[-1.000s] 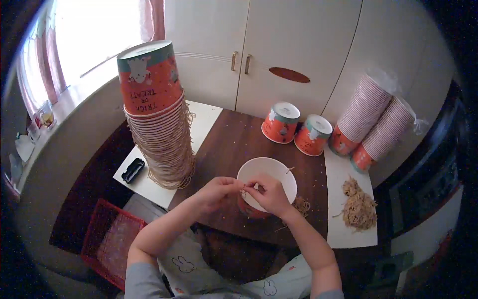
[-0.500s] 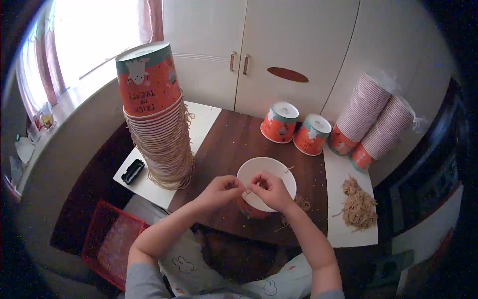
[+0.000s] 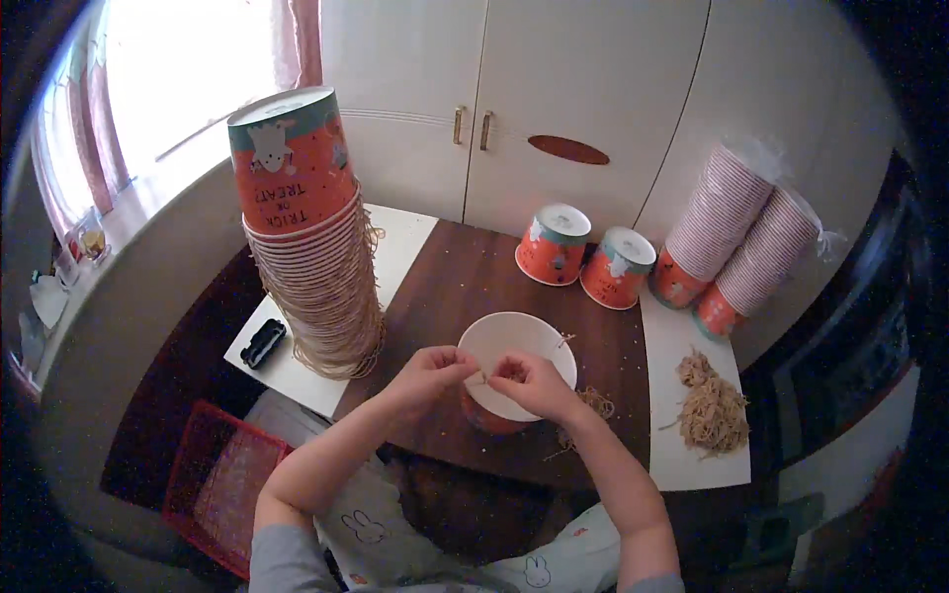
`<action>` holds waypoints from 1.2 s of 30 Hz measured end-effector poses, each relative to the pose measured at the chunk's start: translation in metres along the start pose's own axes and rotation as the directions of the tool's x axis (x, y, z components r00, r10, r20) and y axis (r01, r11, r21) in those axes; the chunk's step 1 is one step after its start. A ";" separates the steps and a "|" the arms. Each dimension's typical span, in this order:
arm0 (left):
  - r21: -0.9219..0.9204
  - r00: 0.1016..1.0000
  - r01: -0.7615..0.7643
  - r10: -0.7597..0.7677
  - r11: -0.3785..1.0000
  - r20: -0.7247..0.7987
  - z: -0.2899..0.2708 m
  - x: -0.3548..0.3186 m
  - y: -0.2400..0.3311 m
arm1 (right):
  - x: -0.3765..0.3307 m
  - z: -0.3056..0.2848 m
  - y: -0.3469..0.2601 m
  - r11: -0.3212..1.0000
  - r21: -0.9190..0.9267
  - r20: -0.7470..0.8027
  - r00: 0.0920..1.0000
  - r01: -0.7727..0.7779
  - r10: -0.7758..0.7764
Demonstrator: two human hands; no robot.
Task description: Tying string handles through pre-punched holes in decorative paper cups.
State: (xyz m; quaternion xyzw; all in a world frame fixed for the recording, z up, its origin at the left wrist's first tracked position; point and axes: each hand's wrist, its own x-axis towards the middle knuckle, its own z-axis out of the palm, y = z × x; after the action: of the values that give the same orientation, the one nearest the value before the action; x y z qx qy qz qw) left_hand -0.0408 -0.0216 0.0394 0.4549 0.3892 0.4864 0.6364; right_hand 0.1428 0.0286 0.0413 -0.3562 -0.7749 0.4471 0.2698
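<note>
An orange paper bucket (image 3: 516,336) with a white inside stands open end up on the dark tabletop in front of me. At its near-left rim my left hand (image 3: 427,380) is closed, thumb and finger pinching a thin tan cord (image 3: 482,378). My right hand (image 3: 536,381) lies over the bucket's opening, its fingers pinched together on the same cord. The exact grip and any knot are too small to make out. A short piece of cord (image 3: 566,341) shows at the far-right rim. Several loose cords (image 3: 593,403) lie beside the bucket, close to my right wrist.
On the left rises a tall stack of upside-down buckets (image 3: 308,277) with cords hanging from it. A black case (image 3: 263,343) lies beside it. Two upturned buckets (image 3: 552,255) and two plastic-wrapped stacks (image 3: 720,212) stand at the back right, a cord pile (image 3: 714,413) nearer. A red basket (image 3: 219,494) sits lower left.
The bucket has shifted slightly left. My fingers have moved a little at its near-left rim, both hands staying pinched on the cord.
</note>
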 end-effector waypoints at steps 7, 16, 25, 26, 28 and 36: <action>-0.031 0.992 -0.022 0.018 0.999 -0.127 -0.011 0.008 -0.014 | -0.001 0.004 -0.002 0.994 -0.093 0.068 0.996 0.056 -0.050; 0.026 0.974 0.049 -0.042 0.998 -0.225 -0.017 0.010 -0.010 | -0.002 0.003 -0.001 0.994 -0.086 0.095 0.994 0.069 -0.061; 0.091 0.979 0.118 -0.101 0.989 -0.178 -0.027 0.018 -0.032 | -0.003 0.002 0.002 0.999 0.009 0.052 0.997 0.053 -0.053; 0.068 0.980 0.136 -0.124 0.988 -0.158 -0.028 0.017 -0.034 | -0.004 0.002 0.001 0.994 0.084 0.044 0.996 0.071 -0.075; 0.045 0.979 0.153 -0.146 0.987 -0.140 -0.029 0.016 -0.036 | -0.004 0.002 0.000 0.983 0.159 0.036 0.995 0.090 -0.097; 0.191 0.987 0.093 -0.066 0.977 -0.146 -0.019 0.015 -0.035 | -0.002 0.001 0.009 0.931 0.360 0.060 0.995 0.057 -0.084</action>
State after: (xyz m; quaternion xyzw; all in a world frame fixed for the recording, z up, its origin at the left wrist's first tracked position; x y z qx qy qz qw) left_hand -0.0454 -0.0070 -0.0006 0.4646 0.4967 0.4502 0.5786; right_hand 0.1461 0.0299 0.0324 -0.2562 -0.7025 0.5835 0.3168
